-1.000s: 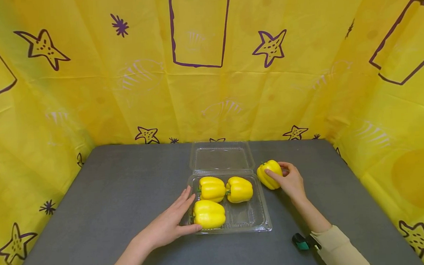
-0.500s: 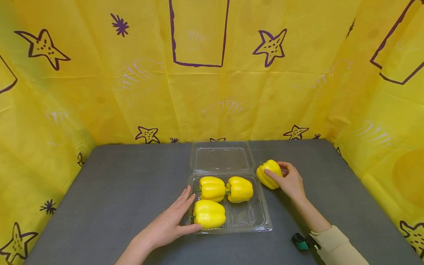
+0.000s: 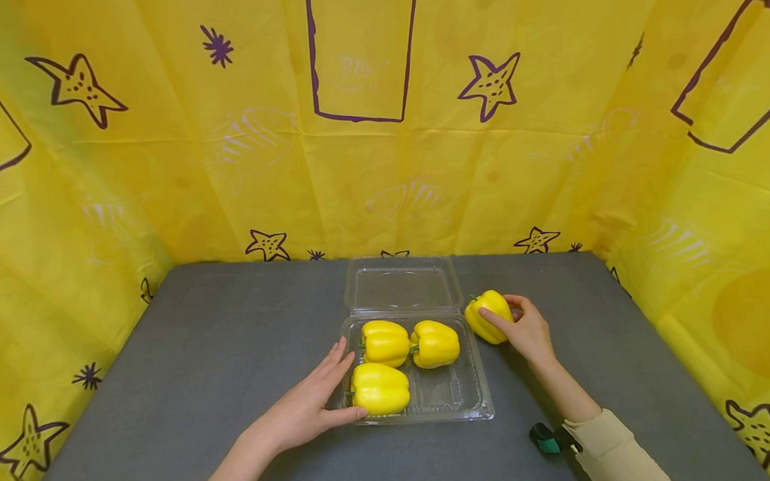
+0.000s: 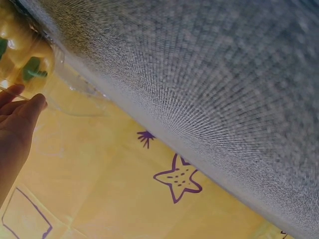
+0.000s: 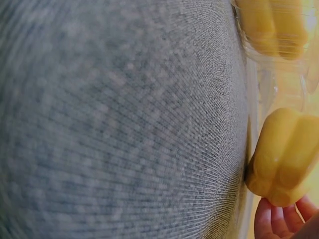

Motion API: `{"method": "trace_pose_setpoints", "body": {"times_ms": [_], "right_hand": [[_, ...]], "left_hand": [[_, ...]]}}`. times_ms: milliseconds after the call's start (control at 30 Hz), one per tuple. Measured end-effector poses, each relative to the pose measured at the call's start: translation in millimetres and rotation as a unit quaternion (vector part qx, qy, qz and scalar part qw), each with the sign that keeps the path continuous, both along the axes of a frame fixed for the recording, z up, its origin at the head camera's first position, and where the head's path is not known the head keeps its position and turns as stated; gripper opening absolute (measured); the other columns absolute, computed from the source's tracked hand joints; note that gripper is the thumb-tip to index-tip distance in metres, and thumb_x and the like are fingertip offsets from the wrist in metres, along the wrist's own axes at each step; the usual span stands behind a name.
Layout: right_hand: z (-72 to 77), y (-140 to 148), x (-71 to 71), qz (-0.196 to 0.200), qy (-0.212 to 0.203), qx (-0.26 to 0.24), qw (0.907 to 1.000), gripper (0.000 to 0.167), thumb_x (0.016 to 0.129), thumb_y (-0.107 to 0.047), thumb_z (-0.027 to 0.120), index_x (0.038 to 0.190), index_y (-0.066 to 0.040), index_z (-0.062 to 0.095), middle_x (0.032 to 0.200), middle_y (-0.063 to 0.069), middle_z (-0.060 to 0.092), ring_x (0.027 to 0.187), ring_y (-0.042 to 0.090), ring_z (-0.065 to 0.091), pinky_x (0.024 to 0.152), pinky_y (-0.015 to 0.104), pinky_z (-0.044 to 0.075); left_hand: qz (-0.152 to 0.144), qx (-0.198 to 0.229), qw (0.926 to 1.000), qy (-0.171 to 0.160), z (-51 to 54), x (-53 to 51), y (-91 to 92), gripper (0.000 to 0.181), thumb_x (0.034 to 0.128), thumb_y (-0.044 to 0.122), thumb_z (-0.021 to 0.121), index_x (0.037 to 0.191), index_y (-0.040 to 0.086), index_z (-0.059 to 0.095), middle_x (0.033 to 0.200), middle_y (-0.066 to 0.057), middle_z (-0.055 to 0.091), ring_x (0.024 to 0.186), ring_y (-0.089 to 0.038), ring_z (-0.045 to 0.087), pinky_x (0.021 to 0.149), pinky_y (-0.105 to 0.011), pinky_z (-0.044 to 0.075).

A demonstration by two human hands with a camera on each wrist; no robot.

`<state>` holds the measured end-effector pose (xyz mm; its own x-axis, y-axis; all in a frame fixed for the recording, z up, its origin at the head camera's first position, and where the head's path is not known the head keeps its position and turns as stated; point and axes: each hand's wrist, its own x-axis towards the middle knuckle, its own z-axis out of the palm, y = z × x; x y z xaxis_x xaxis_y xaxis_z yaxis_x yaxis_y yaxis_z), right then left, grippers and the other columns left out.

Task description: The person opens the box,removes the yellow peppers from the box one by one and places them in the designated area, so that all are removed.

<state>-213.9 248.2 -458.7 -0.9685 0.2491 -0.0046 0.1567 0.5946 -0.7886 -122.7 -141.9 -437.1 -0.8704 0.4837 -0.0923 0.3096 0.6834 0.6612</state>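
Three yellow peppers lie in the base of a clear plastic box [image 3: 485, 402]: one at back left [image 3: 386, 343], one at back right [image 3: 435, 344], one at front left [image 3: 380, 390]. My left hand [image 3: 302, 408] rests along the box's left edge, fingers extended and thumb at its front corner; the left wrist view shows this hand [image 4: 19, 129] at the clear rim. Right of the box, my right hand [image 3: 527, 331] grips a fourth yellow pepper [image 3: 488, 317] between thumb and fingers. In the right wrist view that pepper [image 5: 284, 154] touches the grey surface, fingertips [image 5: 279, 219] against its end.
The box's clear lid [image 3: 402, 285] lies folded back behind the base. A dark band with a green patch [image 3: 548, 441] is by the right sleeve. Yellow printed cloth [image 3: 381, 168] stands around the back and sides of the grey table [image 3: 233, 335].
The pepper in my right hand has shifted very slightly to the left. My left hand and the box stay where they were.
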Motion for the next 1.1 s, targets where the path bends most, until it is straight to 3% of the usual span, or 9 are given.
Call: {"method": "trace_pose_setpoints", "body": {"times_ms": [1100], "right_hand": [[-0.9, -1.1, -0.4, 0.015, -0.012, 0.003, 0.9998, 0.082, 0.080, -0.060, 0.071, 0.136, -0.005, 0.048, 0.132, 0.017, 0.053, 0.104, 0.031, 0.051, 0.081, 0.038, 0.042]], "left_hand": [[-0.001, -0.001, 1.0000, 0.001, -0.7, -0.4, 0.0, 0.099, 0.0827, 0.062, 0.066, 0.155, 0.008, 0.026, 0.163, -0.005, 0.004, 0.148, -0.026, 0.011, 0.110, -0.057, 0.026]]}}
